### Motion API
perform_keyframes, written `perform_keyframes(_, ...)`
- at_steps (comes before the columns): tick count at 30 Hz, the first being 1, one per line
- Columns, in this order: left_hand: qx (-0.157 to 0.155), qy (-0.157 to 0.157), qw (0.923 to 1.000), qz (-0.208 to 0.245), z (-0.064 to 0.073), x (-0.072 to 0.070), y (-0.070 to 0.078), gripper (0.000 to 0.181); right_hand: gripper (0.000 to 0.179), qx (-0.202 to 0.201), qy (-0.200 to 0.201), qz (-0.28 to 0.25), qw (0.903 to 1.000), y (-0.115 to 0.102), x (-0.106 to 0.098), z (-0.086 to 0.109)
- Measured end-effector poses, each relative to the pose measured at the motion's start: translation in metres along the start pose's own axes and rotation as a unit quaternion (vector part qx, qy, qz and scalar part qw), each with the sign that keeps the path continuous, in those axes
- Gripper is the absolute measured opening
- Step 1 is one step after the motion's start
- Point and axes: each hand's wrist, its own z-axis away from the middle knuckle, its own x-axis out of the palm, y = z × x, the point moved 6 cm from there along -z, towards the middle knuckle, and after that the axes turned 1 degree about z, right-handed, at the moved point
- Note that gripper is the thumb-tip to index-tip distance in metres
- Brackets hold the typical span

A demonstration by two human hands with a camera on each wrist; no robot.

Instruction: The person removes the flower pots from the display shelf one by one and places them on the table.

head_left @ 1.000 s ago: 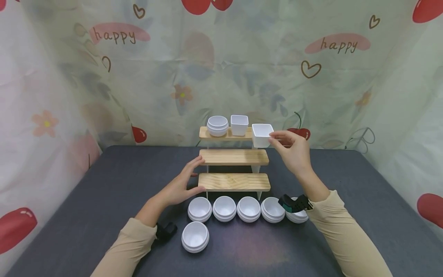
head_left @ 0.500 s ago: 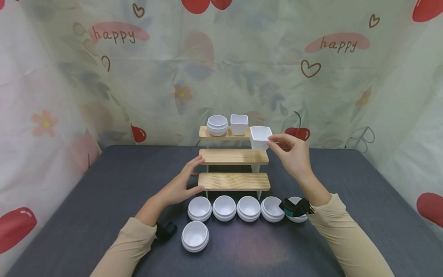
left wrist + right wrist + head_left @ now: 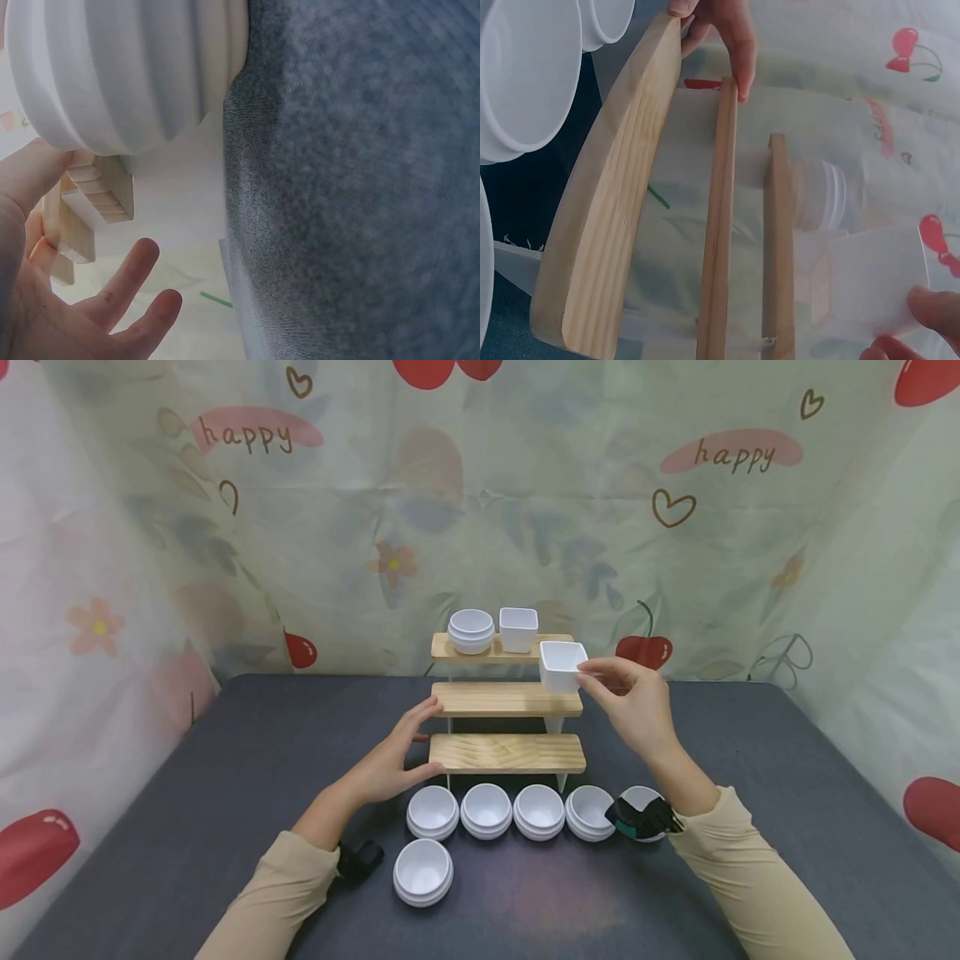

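My right hand (image 3: pixel 633 706) pinches a small white square cup (image 3: pixel 562 667) at its right side between thumb and fingertips. The cup overlaps the right part of a three-tier wooden stand (image 3: pixel 507 753), between the top and middle boards. In the right wrist view the cup (image 3: pixel 874 281) appears beyond the boards, fingertips at its rim. My left hand (image 3: pixel 390 768) touches the stand's left end, fingers at the middle board and thumb at the bottom one. Two of its fingers (image 3: pixel 131 274) reach out straight in the left wrist view. On the top board stand a white round bowl (image 3: pixel 471 632) and another square cup (image 3: pixel 518 630).
Several white round bowls (image 3: pixel 487 812) line up in front of the stand on the dark grey tabletop (image 3: pixel 750 777). One more bowl (image 3: pixel 423 872) sits nearer at the left. The right wrist's black camera (image 3: pixel 641 817) overlaps the rightmost bowl. A patterned curtain (image 3: pixel 480 527) hangs behind.
My right hand has brought the square cup a little down and left, from beside the top board toward the middle board. My left hand has stayed at the stand.
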Motion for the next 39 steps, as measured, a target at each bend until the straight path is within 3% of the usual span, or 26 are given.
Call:
perform_keyframes(22,0.0,0.001,1.0,0.004,0.0,0.0,0.001,0.08,0.019,-0.006,-0.007,-0.014,0.9999,-0.009,0.006,0.015)
perform_keyframes(39,0.005,0.003,1.0,0.002,0.0,0.0,0.0,0.081,0.019,0.003,-0.044,-0.042,0.9982,-0.013,0.014,0.026)
